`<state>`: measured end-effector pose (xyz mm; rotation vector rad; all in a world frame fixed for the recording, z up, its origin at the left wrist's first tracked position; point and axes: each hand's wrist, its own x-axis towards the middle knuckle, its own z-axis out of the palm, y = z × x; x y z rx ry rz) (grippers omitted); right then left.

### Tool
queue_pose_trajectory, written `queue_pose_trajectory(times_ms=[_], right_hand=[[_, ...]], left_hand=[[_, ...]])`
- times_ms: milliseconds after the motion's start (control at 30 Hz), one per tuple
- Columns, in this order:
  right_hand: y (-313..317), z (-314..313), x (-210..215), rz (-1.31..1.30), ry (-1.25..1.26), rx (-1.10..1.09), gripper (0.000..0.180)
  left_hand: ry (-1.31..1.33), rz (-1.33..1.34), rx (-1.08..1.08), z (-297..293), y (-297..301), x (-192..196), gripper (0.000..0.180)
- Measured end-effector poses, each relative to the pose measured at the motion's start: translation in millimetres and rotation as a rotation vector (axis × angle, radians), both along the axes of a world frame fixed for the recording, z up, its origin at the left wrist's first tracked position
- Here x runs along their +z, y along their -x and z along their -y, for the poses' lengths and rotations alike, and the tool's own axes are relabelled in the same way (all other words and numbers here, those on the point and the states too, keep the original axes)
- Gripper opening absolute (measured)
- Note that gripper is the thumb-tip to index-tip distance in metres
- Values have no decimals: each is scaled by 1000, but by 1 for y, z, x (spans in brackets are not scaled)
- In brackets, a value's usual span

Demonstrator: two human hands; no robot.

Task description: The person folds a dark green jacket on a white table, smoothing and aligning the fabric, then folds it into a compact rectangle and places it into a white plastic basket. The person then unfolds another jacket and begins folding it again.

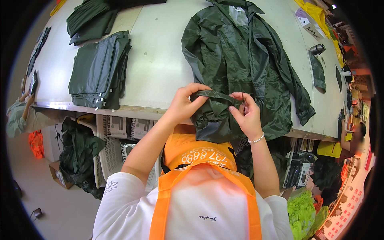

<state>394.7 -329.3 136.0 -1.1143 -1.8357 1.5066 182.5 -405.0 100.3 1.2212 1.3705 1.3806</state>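
Note:
A dark green rain jacket (pixel 240 60) lies spread on the table, its collar at the far side and its lower edge hanging toward me. My left hand (pixel 189 100) pinches a folded strip at the jacket's bottom edge between thumb and fingers. Close by on the right, my right hand (pixel 247 114) has curled fingers around a thin dark tool (pixel 243 101), whose kind is mostly hidden. The right thumb touches or nearly touches the gathered cloth. The strip of fabric stretches between both hands.
On the white table (pixel 156 52), a stack of folded dark green garments (pixel 98 68) lies left, with another pile (pixel 90 20) behind it. A dark bottle (pixel 318 49) and a box (pixel 309 24) stand right. Crates (pixel 105 148) sit below. Other people work at both sides.

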Motion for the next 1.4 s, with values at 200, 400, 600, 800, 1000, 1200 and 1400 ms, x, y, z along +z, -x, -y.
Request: queue_pose_trajectory(times_ms=[200,400,600,800,1000,1200,1400], right_hand=[[10,7,0,-91,-107,59,18],[11,9,14,-173,5,-20,23],[24,-2,35,38,-214,169,16],[27,-3,24,33,-158,128,12],[18,-9,13,-80,-82,-137,7],[28,-6,29,83,-293,169,9],[30,5,15,55,-447,90,11]], left_hand=[[-61,-87,69,-1,-10,15,16],[-70,-127,145,0,-15,18,27],[-111,-320,107,1,-20,21,35],[-239,-458,121,-3,-23,19,26],[-150,-394,157,-2,-24,21,22],[-225,-494,144,-7,-26,23,24],[-190,-463,137,-8,-27,23,23]])
